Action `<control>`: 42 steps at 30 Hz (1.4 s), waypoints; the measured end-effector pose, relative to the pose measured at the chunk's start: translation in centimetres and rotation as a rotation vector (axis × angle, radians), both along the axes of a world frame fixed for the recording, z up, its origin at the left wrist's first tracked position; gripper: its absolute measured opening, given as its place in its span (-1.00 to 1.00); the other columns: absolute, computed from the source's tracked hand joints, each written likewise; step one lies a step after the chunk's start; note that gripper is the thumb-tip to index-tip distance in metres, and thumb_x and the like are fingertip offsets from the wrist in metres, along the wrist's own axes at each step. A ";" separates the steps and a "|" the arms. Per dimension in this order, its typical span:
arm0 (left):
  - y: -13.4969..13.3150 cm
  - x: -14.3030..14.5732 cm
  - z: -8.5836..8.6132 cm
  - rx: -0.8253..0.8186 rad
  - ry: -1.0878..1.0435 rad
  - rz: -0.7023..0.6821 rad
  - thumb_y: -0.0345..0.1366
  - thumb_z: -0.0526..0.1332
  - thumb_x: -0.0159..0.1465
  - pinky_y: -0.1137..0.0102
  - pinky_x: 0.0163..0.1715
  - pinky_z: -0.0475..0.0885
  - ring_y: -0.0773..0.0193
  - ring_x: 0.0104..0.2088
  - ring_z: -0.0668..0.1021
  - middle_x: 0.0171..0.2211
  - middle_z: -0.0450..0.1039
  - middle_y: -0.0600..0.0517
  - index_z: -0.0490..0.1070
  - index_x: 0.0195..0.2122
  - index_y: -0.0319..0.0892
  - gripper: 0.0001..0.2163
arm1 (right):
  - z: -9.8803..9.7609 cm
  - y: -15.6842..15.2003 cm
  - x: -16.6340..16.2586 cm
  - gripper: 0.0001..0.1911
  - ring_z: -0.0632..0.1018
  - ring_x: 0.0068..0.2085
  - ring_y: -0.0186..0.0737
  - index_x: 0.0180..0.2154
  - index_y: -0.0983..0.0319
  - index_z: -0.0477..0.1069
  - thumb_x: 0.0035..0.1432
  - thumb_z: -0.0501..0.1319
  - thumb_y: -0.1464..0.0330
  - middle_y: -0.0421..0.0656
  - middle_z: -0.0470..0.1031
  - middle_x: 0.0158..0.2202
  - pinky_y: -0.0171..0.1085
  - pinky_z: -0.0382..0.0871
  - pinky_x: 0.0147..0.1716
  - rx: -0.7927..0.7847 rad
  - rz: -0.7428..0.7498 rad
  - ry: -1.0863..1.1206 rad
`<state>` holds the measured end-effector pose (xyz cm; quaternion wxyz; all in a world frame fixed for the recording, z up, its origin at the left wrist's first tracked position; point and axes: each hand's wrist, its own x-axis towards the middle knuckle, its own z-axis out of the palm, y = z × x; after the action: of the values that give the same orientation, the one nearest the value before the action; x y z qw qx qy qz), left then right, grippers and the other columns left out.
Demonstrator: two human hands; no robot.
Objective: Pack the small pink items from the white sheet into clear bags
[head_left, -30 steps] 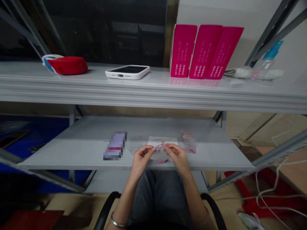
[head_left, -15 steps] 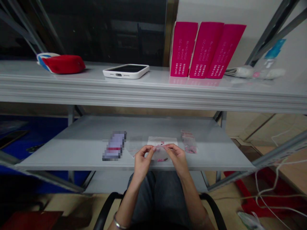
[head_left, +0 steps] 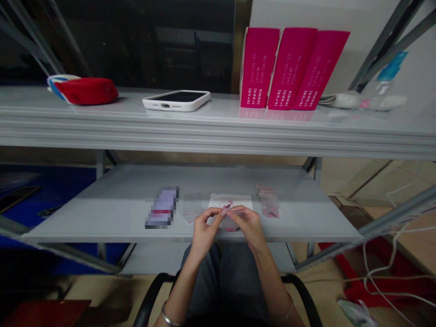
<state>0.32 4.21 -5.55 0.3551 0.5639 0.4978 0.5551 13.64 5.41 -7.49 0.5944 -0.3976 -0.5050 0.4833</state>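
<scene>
Left hand (head_left: 204, 229) and right hand (head_left: 252, 229) of a seated person, each narrowed to a thumb-and-finger pinch, with the fingertips meeting at the top edge of a clear bag (head_left: 226, 222). The clear bag lies between the hands, above the front part of the lower shelf (head_left: 136, 181); pink bits (head_left: 230, 229) collect at its lower end. Whether its base touches the shelf cannot be told.

Clock directions are taken from the clear bag. At twelve, a white sheet (head_left: 244, 200), partly hidden by the fingers, bears small pink parts (head_left: 230, 202). Between two and three, just beyond the right hand, lie filled bags (head_left: 269, 203). At ten, near the left hand, flat bags (head_left: 192, 204); farther out, between nine and ten, a dark phone (head_left: 162, 206), its screen pixelated.

Upper shelf (head_left: 129, 113): a red case (head_left: 86, 91) at ten, a white phone (head_left: 179, 105) at eleven, three upright pink boxes (head_left: 293, 68) at one, and a spray bottle (head_left: 379, 91) with a cloth (head_left: 344, 101) at two.
</scene>
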 end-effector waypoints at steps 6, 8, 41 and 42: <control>-0.2 0.4 -0.3 0.033 0.032 0.031 -0.22 0.23 0.16 0.40 -0.19 0.37 0.24 -0.30 0.52 -0.38 0.53 0.03 0.48 -0.40 -0.19 -0.86 | 0.3 -0.2 -0.1 -0.83 0.52 -0.24 -0.19 -0.40 0.21 0.51 0.01 0.28 0.23 -0.15 0.53 -0.34 -0.17 0.39 -0.13 0.056 -0.059 -0.071; -0.3 0.7 -0.4 0.061 0.058 0.067 -0.23 0.23 0.17 0.41 -0.20 0.37 0.25 -0.30 0.52 -0.38 0.53 0.03 0.47 -0.39 -0.19 -0.86 | 0.5 -0.2 0.0 -0.83 0.52 -0.23 -0.18 -0.40 0.22 0.51 0.03 0.27 0.25 -0.15 0.53 -0.35 -0.17 0.37 -0.11 0.079 -0.078 -0.086; 10.2 12.7 -5.1 0.089 0.312 -0.167 -0.42 0.10 0.21 0.39 -0.26 0.41 0.24 -0.31 0.55 -0.30 0.56 -0.11 0.49 -0.30 -0.28 -0.82 | -5.5 7.2 13.5 -0.61 0.52 -0.25 -0.11 -0.41 0.29 0.51 0.10 0.05 0.15 -0.01 0.56 -0.32 -0.17 0.34 -0.16 0.088 -0.528 -0.526; 10.6 12.9 -5.3 0.100 0.340 -0.167 -0.45 0.09 0.20 0.37 -0.23 0.41 0.23 -0.30 0.55 -0.27 0.56 -0.11 0.50 -0.29 -0.27 -0.82 | -5.8 7.5 13.7 -0.61 0.52 -0.24 -0.09 -0.40 0.29 0.51 0.08 0.05 0.14 -0.01 0.57 -0.31 -0.17 0.33 -0.16 0.080 -0.546 -0.538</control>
<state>13.22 14.76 -10.89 0.2822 0.7060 0.4738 0.4443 27.33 12.95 -13.33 0.5623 -0.6066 -0.5370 0.1658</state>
